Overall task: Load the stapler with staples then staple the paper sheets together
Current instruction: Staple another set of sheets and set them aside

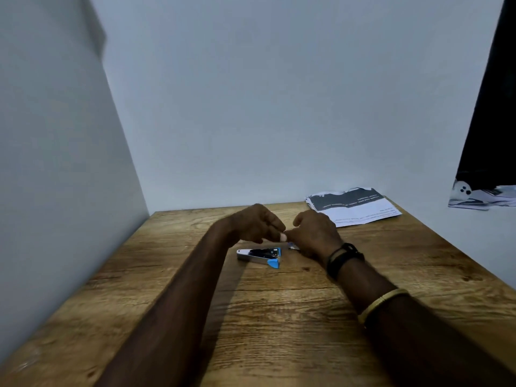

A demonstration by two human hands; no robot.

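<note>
Wood-grain brown table, foreground, with both forearms reaching across it; right forearm bears a thin gold bangle and a black wristband. Beyond these, a silver metal stapler with blue plastic ends lies flat on the table, just below both hands. Left hand and right hand are raised, fingers curled, fingertips meeting; what they pinch cannot be told. Stack of printed white paper sheets lies at the far right corner, against a pale wall.
</note>
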